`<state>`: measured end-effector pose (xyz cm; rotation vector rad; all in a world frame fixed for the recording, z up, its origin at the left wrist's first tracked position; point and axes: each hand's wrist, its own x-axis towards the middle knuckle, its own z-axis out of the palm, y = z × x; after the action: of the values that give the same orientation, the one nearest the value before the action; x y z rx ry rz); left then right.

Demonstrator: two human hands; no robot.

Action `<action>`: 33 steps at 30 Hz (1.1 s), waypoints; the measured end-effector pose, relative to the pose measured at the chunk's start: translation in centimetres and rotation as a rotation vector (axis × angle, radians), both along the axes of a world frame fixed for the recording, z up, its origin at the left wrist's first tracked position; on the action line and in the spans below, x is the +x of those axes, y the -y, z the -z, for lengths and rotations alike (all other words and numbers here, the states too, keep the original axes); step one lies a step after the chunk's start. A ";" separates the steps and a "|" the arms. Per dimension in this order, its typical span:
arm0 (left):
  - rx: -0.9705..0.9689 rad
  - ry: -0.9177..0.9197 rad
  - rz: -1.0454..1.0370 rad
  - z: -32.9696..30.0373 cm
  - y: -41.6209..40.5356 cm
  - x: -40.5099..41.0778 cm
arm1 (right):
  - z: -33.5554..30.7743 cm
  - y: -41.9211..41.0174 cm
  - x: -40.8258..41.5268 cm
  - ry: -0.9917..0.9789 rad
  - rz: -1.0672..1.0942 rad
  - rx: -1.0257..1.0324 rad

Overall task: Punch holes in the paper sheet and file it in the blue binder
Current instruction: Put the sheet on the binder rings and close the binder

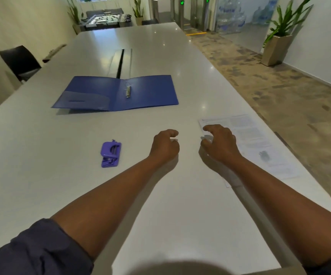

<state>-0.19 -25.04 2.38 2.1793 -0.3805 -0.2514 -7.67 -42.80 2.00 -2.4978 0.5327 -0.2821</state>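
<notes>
Blue binder [115,93] lies open beyond both hands, rings bare; right hand [219,142], fingers spread, rests on the paper sheet [260,143]; left hand [165,145] loosely curled, empty, hole punch [110,154] to its left.

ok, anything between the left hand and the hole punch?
No. In the head view, only bare white table lies between the left hand and the purple hole punch. The hand is empty, fingers curled, right of the punch.

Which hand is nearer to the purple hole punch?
Left. The left hand hovers just right of the purple hole punch, not touching it. The right hand is farther right, over the paper sheet.
</notes>
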 end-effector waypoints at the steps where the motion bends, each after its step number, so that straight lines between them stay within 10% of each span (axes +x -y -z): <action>1: 0.002 0.029 -0.023 -0.2 -1.4 0.4 | 0.0 -1.6 0.8 0.003 -0.040 0.010; 9: 0.110 0.193 -0.277 -2.4 -13.4 4.1 | 0.1 -13.8 6.7 -0.070 -0.393 0.017; 33: -0.365 -0.358 -0.331 -0.6 -27.3 7.5 | 1.9 -27.2 13.6 -0.082 -0.645 -0.059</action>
<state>7.31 2.25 2.98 1.7579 0.1296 -0.3482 5.89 -15.62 0.05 -2.5896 -0.2673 0.0581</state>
